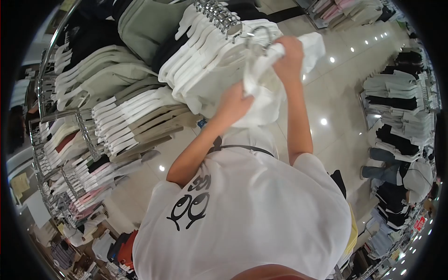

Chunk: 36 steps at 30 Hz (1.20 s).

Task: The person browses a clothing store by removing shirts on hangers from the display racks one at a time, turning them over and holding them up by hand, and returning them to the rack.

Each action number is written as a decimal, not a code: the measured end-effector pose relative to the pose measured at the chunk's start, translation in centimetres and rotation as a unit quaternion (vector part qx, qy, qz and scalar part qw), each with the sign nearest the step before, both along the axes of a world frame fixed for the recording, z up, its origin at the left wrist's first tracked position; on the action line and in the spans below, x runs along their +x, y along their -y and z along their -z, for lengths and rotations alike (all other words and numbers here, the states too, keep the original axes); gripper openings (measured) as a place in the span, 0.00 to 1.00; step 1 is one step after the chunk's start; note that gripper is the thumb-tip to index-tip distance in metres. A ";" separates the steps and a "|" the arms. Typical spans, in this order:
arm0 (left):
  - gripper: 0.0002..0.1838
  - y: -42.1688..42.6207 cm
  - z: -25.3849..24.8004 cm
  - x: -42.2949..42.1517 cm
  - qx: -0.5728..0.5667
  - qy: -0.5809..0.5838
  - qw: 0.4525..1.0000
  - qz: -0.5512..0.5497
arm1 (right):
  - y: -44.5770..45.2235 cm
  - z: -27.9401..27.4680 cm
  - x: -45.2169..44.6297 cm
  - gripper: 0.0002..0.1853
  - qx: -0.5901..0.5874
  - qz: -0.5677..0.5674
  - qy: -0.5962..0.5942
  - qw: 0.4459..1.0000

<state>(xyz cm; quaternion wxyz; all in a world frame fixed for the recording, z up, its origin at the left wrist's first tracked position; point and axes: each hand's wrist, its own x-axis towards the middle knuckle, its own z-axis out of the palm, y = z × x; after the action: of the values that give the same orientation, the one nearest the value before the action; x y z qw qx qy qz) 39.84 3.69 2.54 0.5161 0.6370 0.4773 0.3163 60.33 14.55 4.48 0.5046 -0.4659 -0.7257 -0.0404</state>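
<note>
A white garment (266, 102) hangs bunched between my two hands, in front of the rack. My left hand (235, 105) is closed on its left edge, thumb toward the cloth. Higher up and to the right, my right hand (290, 56) grips the upper part of the same garment, and some white cloth sticks out past it. A curved metal hanger hook (266, 35) shows just left of the right hand; I cannot tell which garment it belongs to. Close by on the left, white clothes (203, 77) hang in a row from chrome hooks (217, 16).
Grey-green clothes (144, 28) and folded white and khaki trousers (144, 116) hang to the left. Shiny floor tiles (326, 102) run along the right. Beyond them, a person (396, 172) stands by another clothes rack (394, 98).
</note>
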 end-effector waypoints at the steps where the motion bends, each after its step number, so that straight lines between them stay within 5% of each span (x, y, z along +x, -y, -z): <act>1: 0.24 -0.7 0.8 -0.7 0.013 -0.050 0.997 -0.052 | -0.9 0.6 -0.8 0.14 0.004 0.008 -0.001 1.000; 5: 0.24 -3.2 3.4 -3.2 0.093 -0.164 0.970 -0.153 | -3.4 2.4 -3.0 0.13 -0.047 -0.001 -0.011 0.999; 11: 0.20 -4.3 3.7 -4.2 0.130 -0.178 0.949 -0.225 | -3.4 3.5 -4.5 0.17 -0.102 0.005 -0.014 0.995; 24: 0.22 -5.9 4.6 -6.6 0.192 -0.175 0.928 -0.267 | -2.5 3.4 -5.1 0.19 -0.185 -0.004 0.057 0.981; 26: 0.23 -6.1 4.4 -6.9 0.106 -0.189 0.943 -0.254 | -2.6 3.5 -5.3 0.19 -0.195 -0.005 0.065 0.979; 33: 0.20 -4.6 5.0 -7.5 0.101 -0.218 0.940 -0.243 | -0.3 5.5 -4.7 0.24 -0.224 0.009 0.047 0.973; 36: 0.18 -3.9 5.2 -8.3 0.119 -0.304 0.917 -0.230 | 1.0 6.0 -4.3 0.28 -0.209 -0.008 0.011 0.978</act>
<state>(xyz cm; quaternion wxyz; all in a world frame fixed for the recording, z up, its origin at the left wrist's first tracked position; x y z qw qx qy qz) 31.58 7.57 -2.70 0.1792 0.6321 0.7031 0.2718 56.01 13.59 -1.49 0.3889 -0.5547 -0.7272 0.1110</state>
